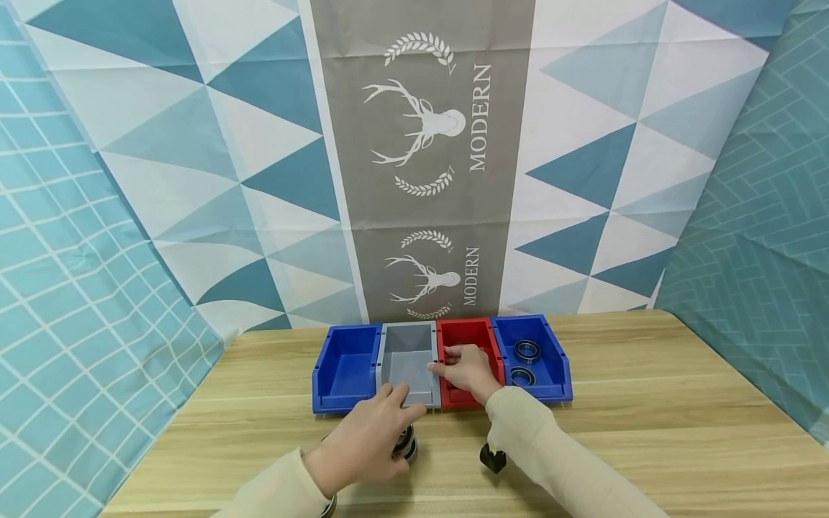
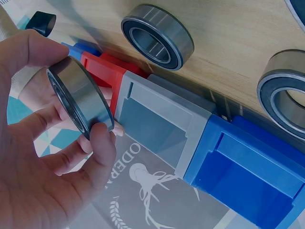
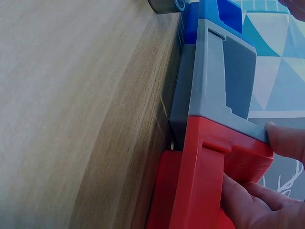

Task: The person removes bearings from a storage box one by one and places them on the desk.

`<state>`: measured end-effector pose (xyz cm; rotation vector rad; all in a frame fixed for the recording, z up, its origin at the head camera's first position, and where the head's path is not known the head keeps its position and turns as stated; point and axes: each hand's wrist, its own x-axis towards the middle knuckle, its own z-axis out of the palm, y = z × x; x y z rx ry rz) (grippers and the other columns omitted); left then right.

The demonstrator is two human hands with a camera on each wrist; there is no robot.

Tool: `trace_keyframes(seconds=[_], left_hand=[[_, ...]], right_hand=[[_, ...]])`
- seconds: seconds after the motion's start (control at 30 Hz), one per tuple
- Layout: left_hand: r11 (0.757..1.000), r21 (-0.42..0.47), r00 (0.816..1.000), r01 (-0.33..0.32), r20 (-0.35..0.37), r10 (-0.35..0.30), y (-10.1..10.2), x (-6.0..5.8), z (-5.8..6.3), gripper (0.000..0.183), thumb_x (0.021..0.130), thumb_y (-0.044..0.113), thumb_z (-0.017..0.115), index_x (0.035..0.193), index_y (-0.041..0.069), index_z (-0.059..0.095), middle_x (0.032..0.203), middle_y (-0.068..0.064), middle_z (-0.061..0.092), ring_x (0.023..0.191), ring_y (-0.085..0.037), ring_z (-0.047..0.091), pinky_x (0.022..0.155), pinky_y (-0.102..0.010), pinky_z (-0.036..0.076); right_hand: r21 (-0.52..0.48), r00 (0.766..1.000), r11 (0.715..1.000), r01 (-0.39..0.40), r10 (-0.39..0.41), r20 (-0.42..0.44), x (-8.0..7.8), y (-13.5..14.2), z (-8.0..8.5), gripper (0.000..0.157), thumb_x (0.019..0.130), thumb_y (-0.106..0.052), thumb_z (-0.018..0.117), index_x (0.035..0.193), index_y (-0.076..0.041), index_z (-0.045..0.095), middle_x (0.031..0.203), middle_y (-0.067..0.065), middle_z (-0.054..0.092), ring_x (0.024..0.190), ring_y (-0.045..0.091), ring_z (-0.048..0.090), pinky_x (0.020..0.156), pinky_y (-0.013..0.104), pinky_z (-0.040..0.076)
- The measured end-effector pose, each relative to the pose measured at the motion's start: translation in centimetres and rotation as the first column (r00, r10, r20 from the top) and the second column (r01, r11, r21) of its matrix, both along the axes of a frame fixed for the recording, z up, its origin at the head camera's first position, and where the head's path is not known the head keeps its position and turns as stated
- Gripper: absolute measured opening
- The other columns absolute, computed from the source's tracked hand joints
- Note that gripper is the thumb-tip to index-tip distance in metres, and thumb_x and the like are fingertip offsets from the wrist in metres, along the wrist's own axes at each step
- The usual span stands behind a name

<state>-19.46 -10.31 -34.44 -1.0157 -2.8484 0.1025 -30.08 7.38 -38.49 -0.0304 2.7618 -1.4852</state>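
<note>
My left hand [image 1: 376, 435] is over the table in front of the grey bin [image 1: 404, 334]. Between its thumb and fingers it holds a ball bearing [image 2: 88, 98], tilted on edge, steel outside with dark seals. My right hand [image 1: 466, 370] reaches into the red bin [image 1: 458, 400]. In the right wrist view its thumb [image 3: 285, 140] lies at the wall shared with the grey bin. The other fingers [image 3: 240, 200] extend inside the red bin, with nothing visible between them and the thumb. The hand hides much of the red bin's inside.
On the table near my left hand lie several bearings, one [image 2: 159, 38] beside another [image 2: 281, 71]. The right blue bin [image 1: 550, 392] contains two bearings [image 1: 527, 350]. At the row's left end stands another blue bin [image 1: 346, 404]. Patterned cloth [image 1: 427, 216] hangs behind the table.
</note>
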Motion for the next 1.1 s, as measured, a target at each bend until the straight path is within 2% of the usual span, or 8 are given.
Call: trace_keyframes(seconds=[0.2,0.43,0.7,0.97,1.1], left_hand=[[1.0,-0.012,1.0,0.018,0.002,-0.018,0.0,0.3,0.1,0.055,0.068,0.03,0.079,0.119,0.023,0.061,0.103,-0.001,0.056,0.082,-0.015,0.048,0.057,-0.023,0.047],[1.0,-0.021,0.998,0.013,0.059,-0.012,-0.2,0.6,0.0,0.053,0.069,0.031,0.079,0.119,0.026,0.061,0.115,-0.004,0.059,0.091,-0.019,0.054,0.068,-0.032,0.057],[1.0,-0.023,0.997,0.012,0.077,-0.01,-0.2,0.8,0.1,0.054,0.069,0.033,0.08,0.119,0.026,0.061,0.118,-0.005,0.06,0.095,-0.021,0.055,0.072,-0.035,0.058],[1.0,-0.003,0.996,0.012,0.093,-0.011,-0.2,1.2,0.1,0.052,0.069,0.032,0.081,0.117,0.028,0.061,0.113,-0.001,0.059,0.093,-0.018,0.054,0.073,-0.033,0.057],[0.999,-0.006,0.997,0.034,0.074,-0.033,-0.2,1.5,-0.1,0.049,0.068,0.032,0.081,0.113,0.028,0.061,0.108,0.002,0.058,0.089,-0.016,0.052,0.07,-0.03,0.055]], right_hand=[[0.01,1.0,1.0,0.0,0.0,0.0,0.0,0.1,0.1,0.058,0.079,-0.03,0.078,0.128,-0.003,0.06,0.114,0.016,0.07,0.103,0.028,0.065,0.086,0.04,0.056],[0.007,1.0,1.0,-0.005,0.005,0.002,0.0,0.1,0.1,0.057,0.08,-0.029,0.077,0.128,-0.003,0.061,0.114,0.016,0.07,0.102,0.027,0.066,0.085,0.039,0.057],[0.004,1.0,1.0,-0.011,0.011,0.002,0.2,0.1,0.3,0.059,0.08,-0.029,0.077,0.129,-0.002,0.06,0.115,0.016,0.07,0.103,0.028,0.065,0.086,0.04,0.057],[0.007,1.0,1.0,-0.007,0.007,0.0,0.2,0.1,0.3,0.059,0.079,-0.03,0.078,0.128,-0.002,0.06,0.114,0.016,0.07,0.104,0.028,0.066,0.086,0.039,0.057],[0.006,1.0,1.0,-0.004,0.004,0.01,0.2,0.1,0.2,0.06,0.079,-0.031,0.078,0.129,-0.003,0.06,0.115,0.016,0.07,0.104,0.028,0.065,0.085,0.04,0.057]])
